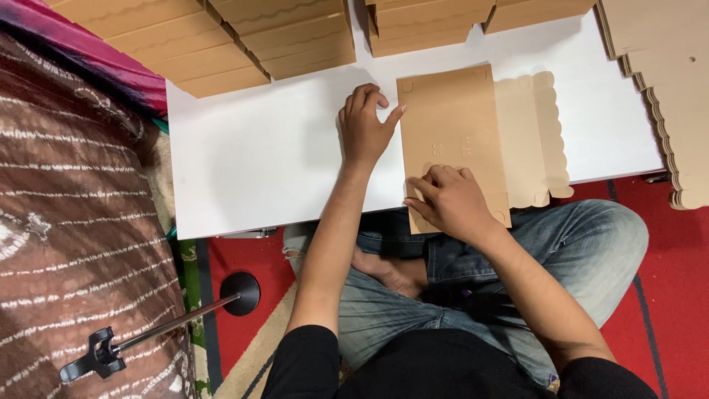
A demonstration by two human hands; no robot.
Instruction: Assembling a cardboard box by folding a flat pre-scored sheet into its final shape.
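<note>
Pressing down on a flat brown card (452,133), both hands rest on it where it lies on the white surface (258,162), its near end overhanging the edge above the person's lap. Left hand (363,129): fingers curled, knuckles on the surface, thumb stretched to touch the card's left edge; nothing is gripped. Right hand (452,203): fingers bent, tips pushing on the card's near left corner, likewise gripping nothing. A paler scalloped flap (535,137) joins the card's right side and lies flat. Stacks of folded boxes (244,37) line the far edge of the surface; a pile of flat scalloped blanks (665,81) sits at the right. Red carpet (665,273) lies below, and a patterned cloth (74,222) at the left.
</note>
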